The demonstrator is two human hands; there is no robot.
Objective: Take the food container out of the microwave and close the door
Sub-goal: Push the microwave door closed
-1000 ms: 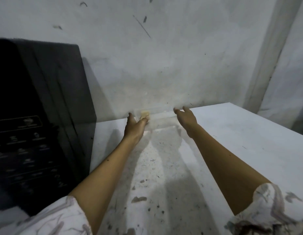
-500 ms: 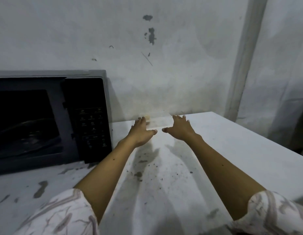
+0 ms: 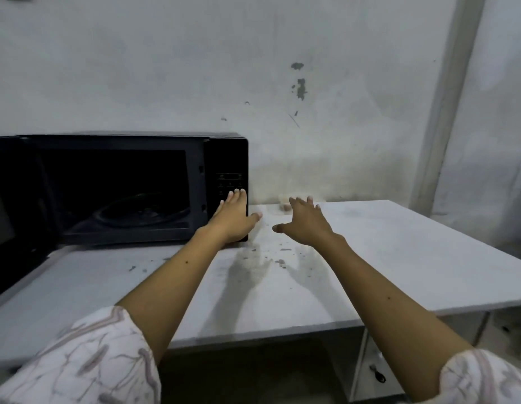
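Sitting on the white table point(image 3: 399, 258), microwave point(image 3: 122, 188) far left, door point(image 3: 3, 211) swung open. Clear container point(image 3: 282, 204) against far wall, barely visible. Both hands empty, fingers spread: left hand point(image 3: 234, 220), right hand point(image 3: 307, 224). Next, likely: reach left, shut door.

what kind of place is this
Probably a bare, makeshift kitchen corner: an open black microwave with a glass turntable sits on a stained white table against a scuffed, peeling grey wall.
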